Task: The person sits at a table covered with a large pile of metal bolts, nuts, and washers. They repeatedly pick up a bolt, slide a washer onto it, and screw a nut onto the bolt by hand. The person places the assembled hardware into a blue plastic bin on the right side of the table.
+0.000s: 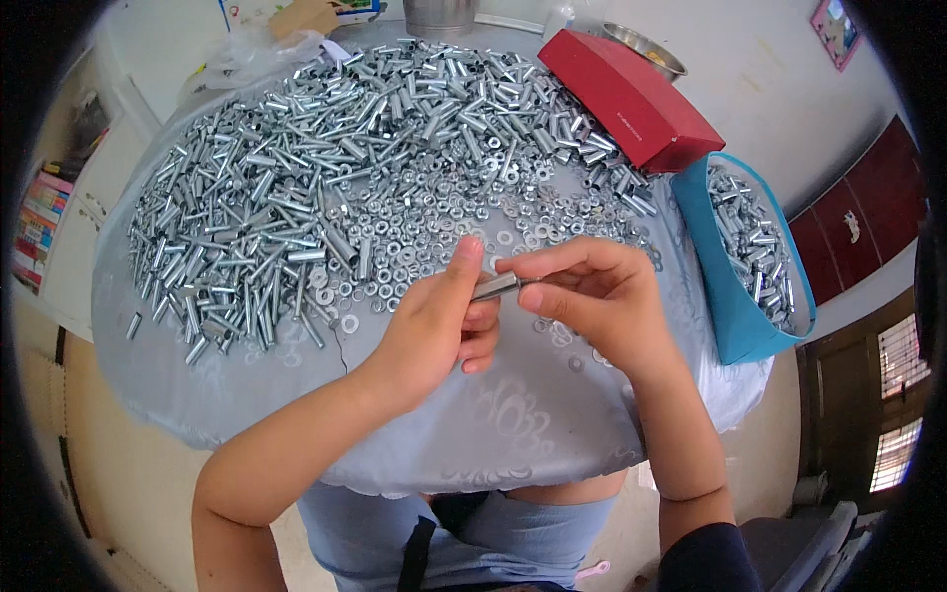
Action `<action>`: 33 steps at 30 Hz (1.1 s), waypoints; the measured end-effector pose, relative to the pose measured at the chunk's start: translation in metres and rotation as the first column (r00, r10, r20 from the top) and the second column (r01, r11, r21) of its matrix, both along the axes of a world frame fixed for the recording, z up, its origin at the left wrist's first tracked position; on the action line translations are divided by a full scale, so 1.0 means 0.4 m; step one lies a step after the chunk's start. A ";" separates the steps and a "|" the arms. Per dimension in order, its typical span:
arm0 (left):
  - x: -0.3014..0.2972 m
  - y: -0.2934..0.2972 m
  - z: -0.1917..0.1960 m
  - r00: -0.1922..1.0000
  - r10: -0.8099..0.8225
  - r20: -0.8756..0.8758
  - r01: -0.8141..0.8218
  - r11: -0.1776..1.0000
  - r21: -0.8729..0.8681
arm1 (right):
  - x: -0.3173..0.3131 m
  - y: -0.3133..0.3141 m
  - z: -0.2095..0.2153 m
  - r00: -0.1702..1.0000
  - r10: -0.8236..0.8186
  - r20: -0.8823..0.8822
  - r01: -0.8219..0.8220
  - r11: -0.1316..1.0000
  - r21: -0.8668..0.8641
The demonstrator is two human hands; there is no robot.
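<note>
Above the table's near half, my left hand point(426, 324) is closed round a silver metal sleeve anchor point(495, 287), its thumb pointing up. The anchor lies nearly level and points toward the right. At its right end, my right hand point(614, 304) pinches the tip between thumb and forefinger. Whether a small nut or washer sits in that pinch is hidden by the fingers. Just beyond both hands lie many loose nuts and washers point(434, 214). A large heap of metal sleeves and bolts point(266, 202) spreads behind and to the left.
A red box point(631, 99) stands at the far right of the table, with a steel bowl point(646, 49) behind it. To the right is a teal fabric bin point(755, 340) filled with metal anchors point(755, 247). A metal bucket point(439, 15) and a clear plastic bag point(247, 59) are at the back.
</note>
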State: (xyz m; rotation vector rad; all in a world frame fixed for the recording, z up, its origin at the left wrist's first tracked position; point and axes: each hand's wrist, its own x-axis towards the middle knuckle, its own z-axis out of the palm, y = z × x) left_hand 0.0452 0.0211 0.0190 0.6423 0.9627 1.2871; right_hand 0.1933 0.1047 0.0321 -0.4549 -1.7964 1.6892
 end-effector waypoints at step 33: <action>-0.032 -0.012 -0.026 0.987 -0.149 0.064 0.156 0.980 -0.123 | 0.073 0.079 0.009 0.835 -0.132 0.534 -0.300 0.704 0.644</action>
